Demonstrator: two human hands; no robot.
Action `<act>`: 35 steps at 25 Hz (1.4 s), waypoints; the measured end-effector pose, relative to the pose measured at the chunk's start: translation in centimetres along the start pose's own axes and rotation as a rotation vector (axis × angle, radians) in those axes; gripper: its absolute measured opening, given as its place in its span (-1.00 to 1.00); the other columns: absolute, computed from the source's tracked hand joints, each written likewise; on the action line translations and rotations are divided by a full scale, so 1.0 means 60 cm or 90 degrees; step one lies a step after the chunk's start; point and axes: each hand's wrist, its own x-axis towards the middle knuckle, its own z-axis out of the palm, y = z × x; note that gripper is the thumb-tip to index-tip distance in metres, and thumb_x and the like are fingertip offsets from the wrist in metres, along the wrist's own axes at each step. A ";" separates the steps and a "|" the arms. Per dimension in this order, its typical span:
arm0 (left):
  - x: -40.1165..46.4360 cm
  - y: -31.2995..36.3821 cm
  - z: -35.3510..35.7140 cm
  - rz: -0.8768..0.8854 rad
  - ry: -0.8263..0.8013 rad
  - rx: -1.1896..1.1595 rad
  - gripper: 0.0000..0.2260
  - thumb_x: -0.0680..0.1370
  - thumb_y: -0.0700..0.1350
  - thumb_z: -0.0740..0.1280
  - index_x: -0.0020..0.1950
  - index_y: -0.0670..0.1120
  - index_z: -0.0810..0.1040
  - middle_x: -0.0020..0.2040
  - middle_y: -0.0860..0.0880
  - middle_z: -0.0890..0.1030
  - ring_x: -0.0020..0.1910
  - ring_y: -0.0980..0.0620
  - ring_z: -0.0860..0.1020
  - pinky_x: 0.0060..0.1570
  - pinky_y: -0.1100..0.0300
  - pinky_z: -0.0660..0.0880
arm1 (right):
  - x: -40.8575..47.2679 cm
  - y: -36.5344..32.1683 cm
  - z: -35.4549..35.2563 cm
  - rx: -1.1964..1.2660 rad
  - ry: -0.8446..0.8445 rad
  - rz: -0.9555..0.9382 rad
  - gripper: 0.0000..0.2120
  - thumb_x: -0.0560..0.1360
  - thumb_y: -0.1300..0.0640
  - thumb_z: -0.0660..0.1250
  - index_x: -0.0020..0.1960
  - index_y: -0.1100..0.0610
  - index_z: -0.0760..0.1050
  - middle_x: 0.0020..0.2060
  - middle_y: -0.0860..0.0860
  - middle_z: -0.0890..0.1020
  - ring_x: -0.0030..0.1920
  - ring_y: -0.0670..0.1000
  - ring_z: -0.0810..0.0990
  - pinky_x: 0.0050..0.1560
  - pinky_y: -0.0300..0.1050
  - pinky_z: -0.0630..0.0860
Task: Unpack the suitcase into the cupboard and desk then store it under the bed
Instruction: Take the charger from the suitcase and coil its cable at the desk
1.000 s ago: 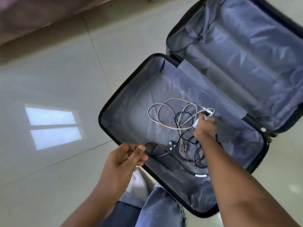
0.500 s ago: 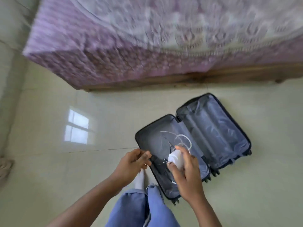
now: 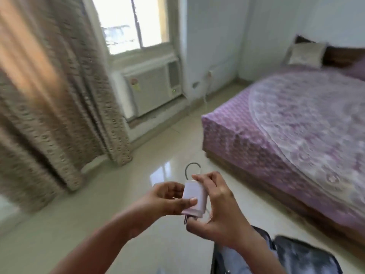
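Note:
A white charger plug (image 3: 194,196) with metal pins at its lower end is held in front of me by both hands. My left hand (image 3: 167,198) grips its left side, thumb across the front. My right hand (image 3: 219,206) wraps its right side, fingers curled over the top. A loop of its white cable (image 3: 192,168) rises above the plug. The open dark suitcase (image 3: 304,256) with grey lining lies on the floor at the lower right, partly hidden behind my right forearm.
A bed (image 3: 296,123) with a purple patterned cover and a wooden base stands on the right. A window air conditioner (image 3: 152,88) sits under the window ahead. Patterned beige curtains (image 3: 49,99) hang on the left. Glossy tiled floor (image 3: 98,204) lies between.
I have lifted the charger plug out of the suitcase and my left hand has joined my right on it. My view has swung up from the suitcase to the room.

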 end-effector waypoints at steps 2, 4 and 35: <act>-0.106 -0.001 -0.056 0.031 0.076 -0.076 -0.56 0.36 -0.16 0.48 0.19 -0.28 0.53 0.07 -0.21 0.64 -0.02 -0.08 0.63 0.03 0.14 0.57 | 0.032 -0.082 0.033 0.045 -0.116 -0.094 -0.24 0.20 -0.06 0.38 0.38 0.07 0.33 0.05 -0.13 0.36 0.07 -0.16 0.46 0.05 -0.43 0.39; -0.208 -0.009 -0.102 0.044 0.131 -0.177 -0.60 0.36 -0.22 0.46 0.16 -0.31 0.53 -0.02 -0.19 0.64 -0.14 -0.02 0.63 -0.09 0.19 0.59 | 0.057 -0.152 0.069 0.172 -0.251 -0.136 -0.25 0.23 -0.02 0.40 0.40 0.04 0.32 0.11 -0.10 0.43 0.14 -0.09 0.49 0.10 -0.29 0.44; -1.552 -0.455 -0.552 0.066 1.155 -0.448 -0.70 0.37 -0.15 0.36 0.08 -0.16 0.57 -0.03 -0.06 0.70 -0.05 0.03 0.67 -0.15 0.23 0.60 | -0.322 -1.336 1.356 0.523 -1.042 -0.567 -0.77 0.56 0.13 0.24 0.16 0.06 0.57 -0.15 -0.01 0.66 -0.21 -0.06 0.58 -0.20 -0.33 0.48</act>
